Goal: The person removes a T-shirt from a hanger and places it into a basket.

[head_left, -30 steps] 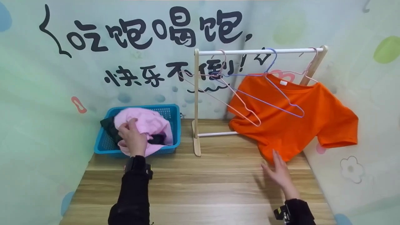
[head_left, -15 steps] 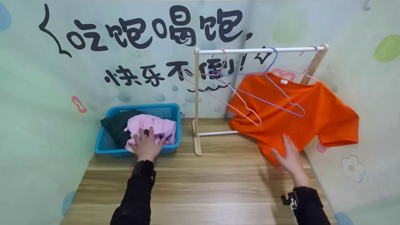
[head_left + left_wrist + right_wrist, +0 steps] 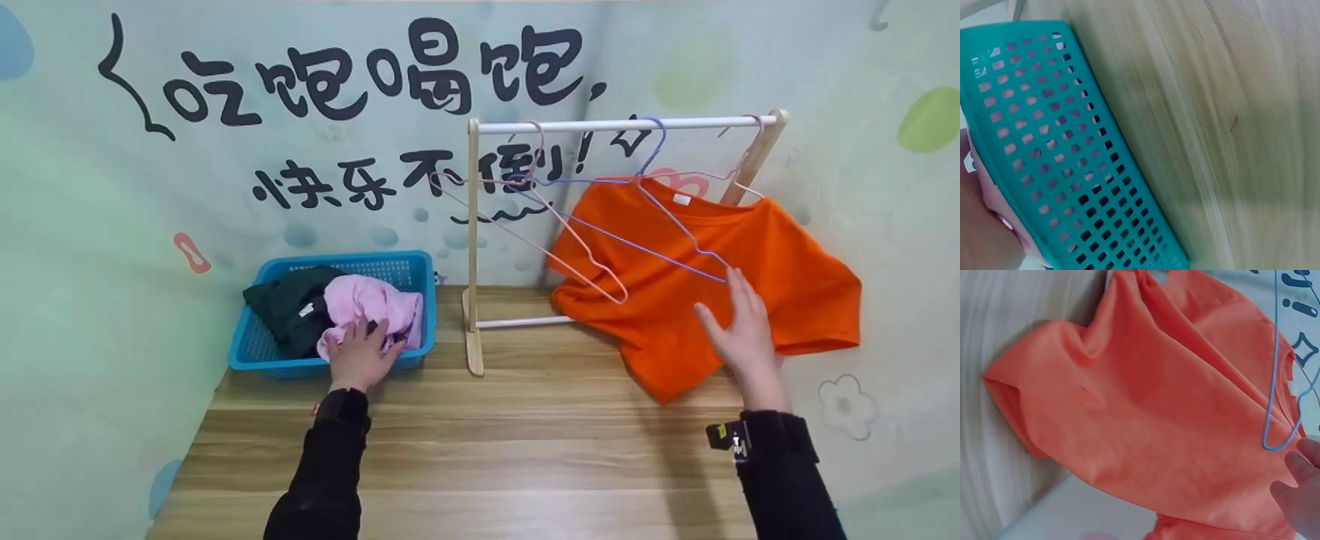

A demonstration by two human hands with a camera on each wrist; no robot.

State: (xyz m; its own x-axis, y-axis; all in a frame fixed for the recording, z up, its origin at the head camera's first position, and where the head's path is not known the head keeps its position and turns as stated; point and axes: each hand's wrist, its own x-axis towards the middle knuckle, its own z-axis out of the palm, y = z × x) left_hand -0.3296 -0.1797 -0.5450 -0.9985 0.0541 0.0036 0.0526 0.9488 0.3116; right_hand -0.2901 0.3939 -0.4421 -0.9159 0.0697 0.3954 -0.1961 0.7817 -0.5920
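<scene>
With its fingers spread, my left hand [image 3: 361, 360] rests at the front of the blue plastic basket [image 3: 238, 341], over a pink garment [image 3: 364, 296]. A dark green garment [image 3: 285, 304] lies beside the pink one. My right hand [image 3: 746, 345] is raised before an orange T-shirt [image 3: 675, 322], its fingers extended and holding nothing. Its fingertips come right at the lower corner of a blue hanger [image 3: 619, 229], also seen in the right wrist view. The T-shirt hangs on a pink hanger at the rack's right end, one sleeve drooping. In the left wrist view the basket's mesh side [image 3: 1072, 152] fills the left.
A small rack [image 3: 585, 125] with a white rail and wooden legs stands on the wood-grain table [image 3: 487, 450]. Another pink hanger [image 3: 592, 259] hangs bare at its left end. A printed cloth wall [image 3: 120, 187] surrounds the back and sides.
My left hand has let go of the pink garment, which dropped to the basket's right side, uncovering the dark green one. My right hand has moved up and right to the blue hanger's corner.
</scene>
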